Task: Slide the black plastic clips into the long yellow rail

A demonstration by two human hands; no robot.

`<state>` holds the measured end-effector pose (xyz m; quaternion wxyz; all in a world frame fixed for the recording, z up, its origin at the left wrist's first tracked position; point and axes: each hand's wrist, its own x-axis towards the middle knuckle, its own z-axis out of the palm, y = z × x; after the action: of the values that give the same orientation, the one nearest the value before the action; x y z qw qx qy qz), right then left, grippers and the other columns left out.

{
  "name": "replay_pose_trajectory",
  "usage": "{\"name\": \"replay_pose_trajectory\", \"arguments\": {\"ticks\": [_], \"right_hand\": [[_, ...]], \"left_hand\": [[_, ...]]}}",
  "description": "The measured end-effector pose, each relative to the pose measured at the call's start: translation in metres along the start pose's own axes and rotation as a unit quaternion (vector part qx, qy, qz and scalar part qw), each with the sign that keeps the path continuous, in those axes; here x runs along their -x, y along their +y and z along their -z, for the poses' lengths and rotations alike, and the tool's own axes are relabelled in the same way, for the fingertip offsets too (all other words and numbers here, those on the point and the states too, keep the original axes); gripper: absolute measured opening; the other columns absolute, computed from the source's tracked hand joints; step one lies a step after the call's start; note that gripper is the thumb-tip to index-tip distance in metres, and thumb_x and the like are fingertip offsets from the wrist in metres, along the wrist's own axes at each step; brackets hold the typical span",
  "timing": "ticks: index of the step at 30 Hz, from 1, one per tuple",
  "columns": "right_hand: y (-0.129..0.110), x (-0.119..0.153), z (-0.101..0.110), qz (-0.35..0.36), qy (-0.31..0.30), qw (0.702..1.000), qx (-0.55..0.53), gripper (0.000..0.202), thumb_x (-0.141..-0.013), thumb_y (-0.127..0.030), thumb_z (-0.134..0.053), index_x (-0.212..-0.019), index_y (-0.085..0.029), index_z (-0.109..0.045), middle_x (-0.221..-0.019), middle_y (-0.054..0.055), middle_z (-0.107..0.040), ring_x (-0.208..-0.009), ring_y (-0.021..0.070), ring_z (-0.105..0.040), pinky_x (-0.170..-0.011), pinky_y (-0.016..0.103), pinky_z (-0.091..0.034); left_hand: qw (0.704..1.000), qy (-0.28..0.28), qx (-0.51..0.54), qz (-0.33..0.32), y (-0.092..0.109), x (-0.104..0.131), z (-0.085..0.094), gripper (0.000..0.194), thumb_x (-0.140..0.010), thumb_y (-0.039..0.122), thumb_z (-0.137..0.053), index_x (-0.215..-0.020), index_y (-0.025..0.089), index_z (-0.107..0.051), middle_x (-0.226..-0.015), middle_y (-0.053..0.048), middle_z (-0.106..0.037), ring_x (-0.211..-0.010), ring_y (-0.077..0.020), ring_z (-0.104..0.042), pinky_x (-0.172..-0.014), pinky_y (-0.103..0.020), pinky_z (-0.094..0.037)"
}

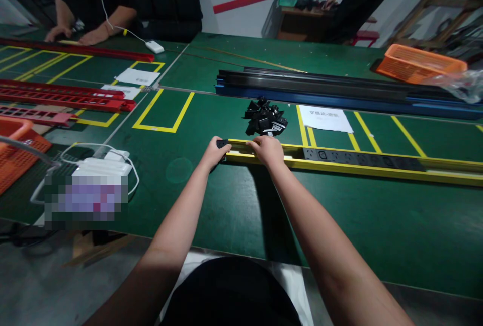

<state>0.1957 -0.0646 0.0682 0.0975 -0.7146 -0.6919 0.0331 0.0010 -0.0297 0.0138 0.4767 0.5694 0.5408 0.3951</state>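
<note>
A long yellow channel rail (377, 169) lies across the green table, its open face up. A row of black socket modules (349, 158) sits inside its channel to the right. At the rail's left end, my left hand (216, 154) is closed around a small black piece (222, 143), partly hidden by the fingers. My right hand (270, 150) grips the rail a little farther right, with fingers bent over the channel; whether they also hold something inside is hidden. Just beyond the rail is a loose pile of small black parts (266, 117).
Black and blue rails (302, 87) lie behind, near an orange basket (422, 62). A labelled paper (326, 118) lies between yellow tape marks. Left are red rails (64, 95), a white power strip with cable (101, 166) and another orange basket (18, 155). Two people are across the table.
</note>
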Motion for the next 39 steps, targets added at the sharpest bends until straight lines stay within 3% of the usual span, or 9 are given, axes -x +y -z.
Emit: {"name": "replay_pose_trajectory", "arguments": {"ticks": [5, 12, 17, 24, 32, 36, 39], "right_hand": [[0.001, 0.000, 0.000, -0.002, -0.007, 1.000, 0.000, 0.052, -0.088, -0.058, -0.031, -0.091, -0.025, -0.070, -0.089, 0.008, -0.068, -0.082, 0.0197, -0.057, -0.072, 0.028, -0.037], [-0.002, 0.003, 0.003, -0.015, -0.006, 1.000, -0.005, 0.052, -0.087, -0.059, -0.033, -0.093, -0.024, -0.070, -0.093, 0.009, -0.067, -0.087, 0.0211, -0.057, -0.075, 0.029, -0.037], [-0.002, 0.004, 0.003, -0.013, -0.006, 1.000, -0.009, 0.052, -0.087, -0.059, -0.033, -0.093, -0.023, -0.070, -0.094, 0.009, -0.067, -0.088, 0.0209, -0.057, -0.075, 0.029, -0.037], [0.000, 0.003, -0.001, -0.005, -0.007, 1.000, -0.014, 0.052, -0.086, -0.060, -0.034, -0.093, -0.024, -0.070, -0.095, 0.009, -0.067, -0.087, 0.0205, -0.057, -0.076, 0.029, -0.036], [-0.002, 0.002, 0.002, -0.015, -0.008, 1.000, -0.006, 0.052, -0.087, -0.059, -0.033, -0.094, -0.024, -0.070, -0.092, 0.009, -0.068, -0.085, 0.0200, -0.058, -0.074, 0.029, -0.037], [0.000, 0.002, 0.002, -0.011, -0.002, 1.000, -0.006, 0.051, -0.086, -0.059, -0.033, -0.093, -0.025, -0.070, -0.091, 0.008, -0.068, -0.083, 0.0203, -0.059, -0.073, 0.029, -0.038], [0.001, 0.003, 0.000, -0.014, 0.006, 1.000, -0.017, 0.050, -0.084, -0.060, -0.036, -0.093, -0.024, -0.070, -0.090, 0.008, -0.068, -0.083, 0.0209, -0.059, -0.072, 0.029, -0.038]], "left_hand": [[0.998, -0.016, 0.061, 0.029, 0.001, 0.000, -0.004, 0.033, -0.070, 0.041, -0.061, -0.088, 0.019, -0.043, -0.067, 0.001, -0.058, -0.047, -0.0073, -0.048, -0.043, -0.018, -0.034], [0.995, 0.016, 0.072, 0.066, 0.010, -0.004, -0.009, 0.032, -0.070, 0.042, -0.062, -0.084, 0.018, -0.046, -0.070, -0.001, -0.061, -0.046, -0.0071, -0.049, -0.039, -0.017, -0.029], [0.996, 0.003, 0.058, 0.065, 0.015, 0.002, -0.006, 0.037, -0.069, 0.046, -0.063, -0.086, 0.017, -0.046, -0.072, -0.002, -0.060, -0.046, -0.0064, -0.047, -0.042, -0.018, -0.033], [0.998, 0.018, -0.048, 0.026, 0.017, 0.005, 0.001, 0.034, -0.062, 0.033, -0.068, -0.084, 0.017, -0.049, -0.071, 0.000, -0.054, -0.060, -0.0104, -0.050, -0.055, -0.022, -0.039], [0.998, -0.001, -0.062, 0.012, 0.014, 0.002, -0.009, 0.042, -0.062, 0.037, -0.069, -0.094, 0.018, -0.050, -0.081, -0.002, -0.057, -0.071, -0.0134, -0.054, -0.067, -0.025, -0.042], [0.997, 0.057, -0.060, -0.002, 0.015, 0.006, -0.002, 0.058, -0.066, 0.049, -0.065, -0.109, 0.017, -0.045, -0.093, -0.007, -0.060, -0.078, -0.0148, -0.057, -0.073, -0.027, -0.043], [0.986, 0.149, -0.070, -0.021, 0.015, 0.011, 0.006, 0.042, -0.076, 0.055, -0.051, -0.090, 0.016, -0.055, -0.082, -0.007, -0.062, -0.074, -0.0159, -0.058, -0.070, -0.027, -0.043]]}}
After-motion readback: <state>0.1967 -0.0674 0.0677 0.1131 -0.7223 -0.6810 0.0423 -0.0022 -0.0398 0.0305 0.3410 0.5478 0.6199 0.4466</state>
